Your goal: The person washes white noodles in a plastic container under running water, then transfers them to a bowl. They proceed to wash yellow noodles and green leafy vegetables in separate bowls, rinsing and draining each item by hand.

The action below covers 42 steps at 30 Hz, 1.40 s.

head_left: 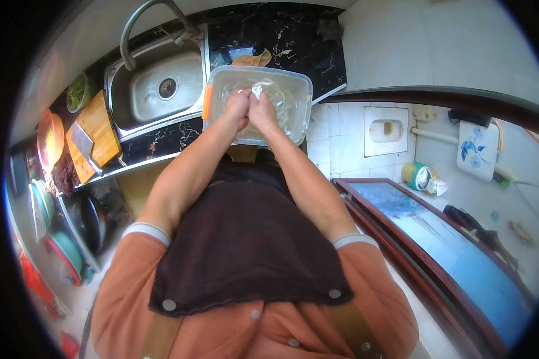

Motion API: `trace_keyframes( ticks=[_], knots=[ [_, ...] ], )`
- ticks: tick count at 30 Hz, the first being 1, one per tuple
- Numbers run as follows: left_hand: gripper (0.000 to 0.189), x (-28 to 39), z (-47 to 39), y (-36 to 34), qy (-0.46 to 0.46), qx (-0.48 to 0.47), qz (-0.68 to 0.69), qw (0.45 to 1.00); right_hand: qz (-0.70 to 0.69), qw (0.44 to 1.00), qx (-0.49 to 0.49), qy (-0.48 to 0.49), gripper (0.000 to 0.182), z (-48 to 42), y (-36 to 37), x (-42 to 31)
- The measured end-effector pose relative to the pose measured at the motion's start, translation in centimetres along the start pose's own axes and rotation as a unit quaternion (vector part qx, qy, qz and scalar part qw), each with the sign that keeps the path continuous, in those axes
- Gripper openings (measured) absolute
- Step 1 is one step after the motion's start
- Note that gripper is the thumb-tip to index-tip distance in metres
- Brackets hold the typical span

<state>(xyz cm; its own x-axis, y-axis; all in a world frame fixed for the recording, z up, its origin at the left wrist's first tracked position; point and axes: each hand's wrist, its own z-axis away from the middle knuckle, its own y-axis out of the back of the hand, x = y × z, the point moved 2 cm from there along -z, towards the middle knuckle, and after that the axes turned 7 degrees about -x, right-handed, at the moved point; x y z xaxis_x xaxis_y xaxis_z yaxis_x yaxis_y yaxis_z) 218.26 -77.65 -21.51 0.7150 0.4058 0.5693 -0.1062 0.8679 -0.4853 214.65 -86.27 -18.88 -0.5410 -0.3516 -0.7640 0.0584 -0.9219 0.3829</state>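
Both hands are close together over a clear plastic storage box (302, 96) with an orange latch (207, 102) on its left end. My left hand (237, 107) and my right hand (262, 112) grip a bunched white cord (257, 91) between the fingertips. More loops of pale cord-like strands (276, 96) lie in the box beneath, blurred through the plastic. Its exact material cannot be made out. The box sits at the edge of a black marbled countertop (292, 33).
Left of the box is a steel sink (182, 67) with a curved faucet (125, 45). A cleaver (83, 141) lies on a wooden cutting board (103, 130), near a bowl of greens (78, 92) and an orange basin (49, 134). At right, a framed glass door (431, 233) stands before a squat toilet (386, 131).
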Motion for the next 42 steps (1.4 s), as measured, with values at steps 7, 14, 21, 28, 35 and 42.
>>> trace_keyframes(
  ticks=[7,14,21,28,35,42],
  knots=[
    [0.025,-1.2,1.7,-1.8,-0.010,0.001,0.075,0.997,-0.027,0.998,0.051,-0.041,0.037,-1.4,1.4,0.1],
    [0.034,1.3,0.7,1.0,-0.069,0.048,-0.054,0.995,0.119,0.993,-0.018,-0.003,0.053,0.5,3.5,-0.2],
    [0.036,0.9,1.9,-0.1,-0.035,0.112,-0.114,0.986,0.088,0.993,0.015,-0.071,0.073,-4.1,2.8,1.7],
    [0.031,-1.1,-2.5,0.8,0.104,-0.043,0.111,0.987,-0.015,0.989,-0.144,0.008,0.053,-4.5,-0.2,3.3],
    [0.026,-1.2,-3.8,1.5,0.007,0.007,0.049,0.999,0.058,0.997,-0.028,0.033,0.037,-1.8,2.9,0.1],
    [0.031,2.8,0.0,-0.4,-0.052,0.063,-0.164,0.983,-0.049,0.990,-0.115,0.063,0.063,-2.6,4.7,3.0]
  ],
)
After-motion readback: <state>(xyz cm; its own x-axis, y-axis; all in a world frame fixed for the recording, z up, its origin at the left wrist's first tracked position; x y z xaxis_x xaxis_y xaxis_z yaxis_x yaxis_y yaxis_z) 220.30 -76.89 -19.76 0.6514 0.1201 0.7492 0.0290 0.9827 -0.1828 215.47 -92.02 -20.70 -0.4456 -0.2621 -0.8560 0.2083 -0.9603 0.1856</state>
